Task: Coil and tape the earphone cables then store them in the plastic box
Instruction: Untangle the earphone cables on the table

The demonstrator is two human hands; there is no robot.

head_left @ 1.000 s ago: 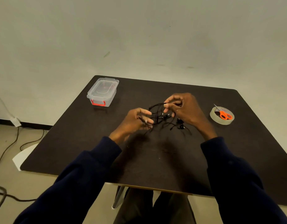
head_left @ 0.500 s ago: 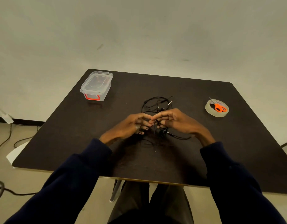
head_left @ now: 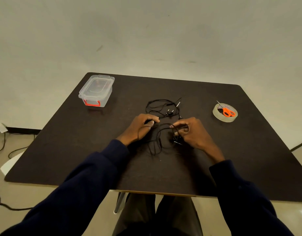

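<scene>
Fingers (head_left: pixel 150 122) of both hands were curled onto the black earphone cables (head_left: pixel 158 142), so neither hand was free. At the far left of the counter (head_left: pixel 78 150) stood the clear plastic box (head_left: pixel 97 89), lid on and red latch facing near, well apart from the work. The left hand (head_left: pixel 140 129) pinched a strand at its fingertips. From there the strand arched rightward to the right hand (head_left: pixel 193 132), whose fingers (head_left: pixel 180 124) pinched the other side of the arch. A small dark clump, probably earbuds or a plug, sat just below them.

Slack trailed in a tangle between the hands toward the near edge. A loose loop (head_left: pixel 161 106) with plugs lay just beyond the hands; whether it touched them I could not tell. The held length therefore ran left to right between the two grips. Coiling would likely call for one hand to anchor while the other carried slack round. At the right sat the tape roll (head_left: pixel 223 119) with orange scissors (head_left: pixel 228 112) on top, nearer the right hand.
</scene>
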